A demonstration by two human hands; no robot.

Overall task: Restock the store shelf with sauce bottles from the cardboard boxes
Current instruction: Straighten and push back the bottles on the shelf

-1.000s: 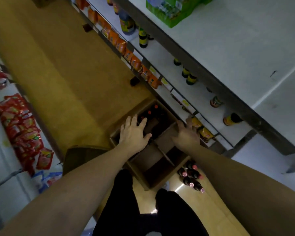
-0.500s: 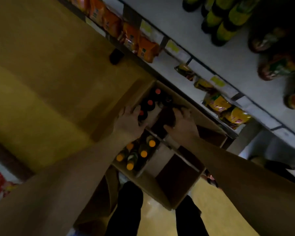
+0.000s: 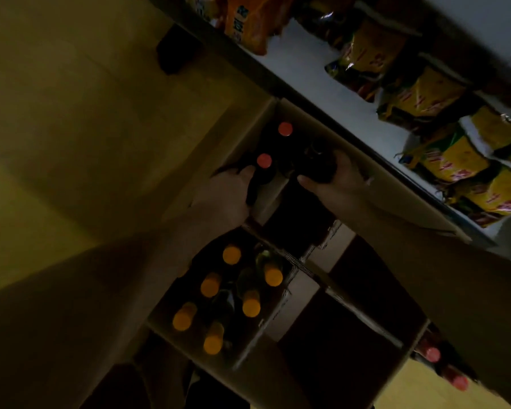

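Two bottles gripped
Left hand curls round the red-capped bottle, right hand round the dark bottle; likely heavy, slick (maybe glass): hold bodies.

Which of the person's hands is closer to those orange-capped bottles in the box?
Left. The left hand sits just beyond the orange-capped bottles, gripping a red-capped bottle. The right hand is farther off to the side, holding a dark bottle.

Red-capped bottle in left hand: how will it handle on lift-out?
Probably heavy for its size: the red-capped bottle looks dark, likely full. Seems rigid and smooth, so the left hand gripping it could slip. Looks tall and narrow, apt to tip once outside the cardboard box.
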